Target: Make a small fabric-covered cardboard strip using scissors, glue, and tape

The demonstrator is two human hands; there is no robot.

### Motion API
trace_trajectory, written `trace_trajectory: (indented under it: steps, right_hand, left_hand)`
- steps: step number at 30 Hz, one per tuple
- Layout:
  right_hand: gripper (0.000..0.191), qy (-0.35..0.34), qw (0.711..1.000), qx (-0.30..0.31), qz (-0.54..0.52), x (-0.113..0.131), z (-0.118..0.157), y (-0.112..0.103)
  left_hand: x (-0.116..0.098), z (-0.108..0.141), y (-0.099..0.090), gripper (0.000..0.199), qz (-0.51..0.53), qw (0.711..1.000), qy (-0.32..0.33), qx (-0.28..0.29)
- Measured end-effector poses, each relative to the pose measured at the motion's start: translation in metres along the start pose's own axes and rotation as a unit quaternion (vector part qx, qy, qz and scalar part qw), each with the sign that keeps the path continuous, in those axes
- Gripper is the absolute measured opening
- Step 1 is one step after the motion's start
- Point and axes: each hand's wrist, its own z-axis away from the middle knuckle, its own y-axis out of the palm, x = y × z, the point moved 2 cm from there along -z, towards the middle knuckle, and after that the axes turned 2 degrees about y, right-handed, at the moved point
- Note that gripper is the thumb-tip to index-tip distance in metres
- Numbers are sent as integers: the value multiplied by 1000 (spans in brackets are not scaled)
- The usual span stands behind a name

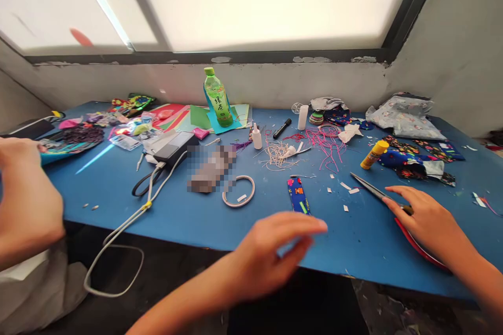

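My left hand point(271, 254) is above the table's front edge, its fingers partly stretched and a gap showing between thumb and forefinger; nothing is visible in it. Just beyond its fingertips lies a small blue patterned fabric strip point(297, 191) with a green piece on it. At the right, my right hand point(426, 222) is on a pair of scissors point(371, 187), covering the middle and part of the red handles. The blades lie to the left of the fingers, pointing away from me. White paper scraps point(346, 208) are scattered near the tip.
A glue stick point(374, 155) stands beyond the scissors, near fabric pieces point(404, 161). Tangled strings point(277, 154), a white squeeze bottle point(257, 137) and a green tea bottle point(218, 99) are farther back. A white cable point(128, 214) hangs over the edge. Another person's arm point(29, 199) is at left.
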Motion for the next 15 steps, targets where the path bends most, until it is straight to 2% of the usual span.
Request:
trace_trajectory:
  steps: [1, 2, 5, 7, 11, 15]
  right_hand:
    - [50, -9, 1000, -4, -2, 3, 1, -3]
    - [49, -20, 1000, -5, -5, 7, 0, -5]
    - [43, -60, 998, 18, -16, 22, -14, -5]
    - [38, -84, 995, 39, -21, 34, -34, 0]
    - [35, -114, 990, 84, -25, 62, -87, 26]
    - [37, -97, 991, 92, -20, 82, -146, 61]
  left_hand:
    - [25, -11, 0, 23, -67, 994, -77, 34]
    - [48, -21, -1, 23, -100, 987, -118, 48]
    - [110, -47, -6, 22, -160, 967, -187, 72]
    - [142, -61, -6, 22, -187, 954, -220, 86]
    - [182, -85, 3, 35, -208, 937, -263, 103]
    - [204, -93, 9, 33, -191, 935, -280, 104]
